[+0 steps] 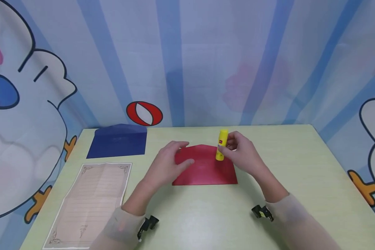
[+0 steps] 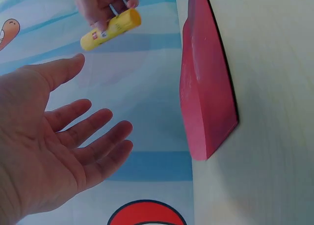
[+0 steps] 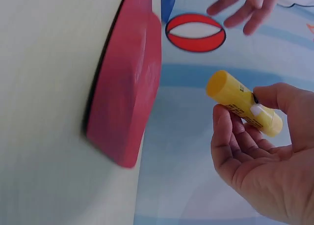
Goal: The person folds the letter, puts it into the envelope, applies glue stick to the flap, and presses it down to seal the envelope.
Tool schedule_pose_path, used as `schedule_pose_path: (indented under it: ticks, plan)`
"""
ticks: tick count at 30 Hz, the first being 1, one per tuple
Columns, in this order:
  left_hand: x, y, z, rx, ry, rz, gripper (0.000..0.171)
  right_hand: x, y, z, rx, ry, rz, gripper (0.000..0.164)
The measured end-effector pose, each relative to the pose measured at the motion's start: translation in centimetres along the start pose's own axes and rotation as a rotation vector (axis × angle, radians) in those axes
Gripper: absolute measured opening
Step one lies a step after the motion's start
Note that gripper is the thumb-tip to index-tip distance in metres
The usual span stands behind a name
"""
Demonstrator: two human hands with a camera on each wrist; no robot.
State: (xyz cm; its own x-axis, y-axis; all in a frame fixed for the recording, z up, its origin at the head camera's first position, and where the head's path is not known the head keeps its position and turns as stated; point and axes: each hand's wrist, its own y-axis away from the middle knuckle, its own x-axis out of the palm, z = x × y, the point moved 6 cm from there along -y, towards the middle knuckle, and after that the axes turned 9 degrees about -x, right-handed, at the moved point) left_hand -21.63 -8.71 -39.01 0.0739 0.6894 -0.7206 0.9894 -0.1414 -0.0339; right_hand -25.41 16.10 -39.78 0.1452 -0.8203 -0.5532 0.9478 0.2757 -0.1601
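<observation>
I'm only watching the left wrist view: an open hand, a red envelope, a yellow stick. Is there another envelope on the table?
Observer: Yes, a blue envelope near the back edge, on the person's left.
Visitor: Anything nearer the person on that side?
Observer: A lined sheet, partly hidden by the left sleeve.
Visitor: Where's the yellow stick when seen from the head?
Observer: In the right hand, overlapping the right part of the red envelope.

A booth-like setting is shown: a pale tabletop (image 1: 206, 215) is enclosed on three sides by blue-striped wall covering (image 1: 203, 86), printed with cartoon animals (image 1: 25, 146); home or studio cannot be told.
</observation>
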Motion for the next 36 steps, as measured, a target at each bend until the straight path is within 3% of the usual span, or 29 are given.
schedule_pose_path:
  ticks: [8, 13, 19, 25, 30, 36]
  plan:
    - [2.0, 0.5, -1.0, 0.024, 0.028, 0.061, 0.066, 3.4, 1.8, 1.2, -0.029, -0.262, 0.035, 0.042]
    - [2.8, 0.8, -1.3, 0.028, 0.026, 0.085, 0.069, 5.3, 2.5, 1.1, 0.030, -0.358, 0.059, 0.044]
    - [3.1, 0.8, -1.7, 0.088, 0.014, 0.062, 0.051, 6.5, 3.0, 1.0, 0.107, -0.434, 0.072, 0.045]
    - [2.8, 0.9, -1.8, 0.116, -0.056, 0.016, 0.039, 6.2, 3.0, 1.1, 0.077, -0.418, 0.086, 0.044]
    - [2.6, 0.8, -1.7, 0.119, -0.116, -0.015, 0.043, 5.1, 2.9, 0.7, 0.111, -0.382, 0.049, 0.046]
    - [2.6, 0.7, -1.9, 0.145, -0.152, -0.013, 0.047, 4.8, 2.9, 0.4, 0.140, -0.454, 0.069, 0.042]
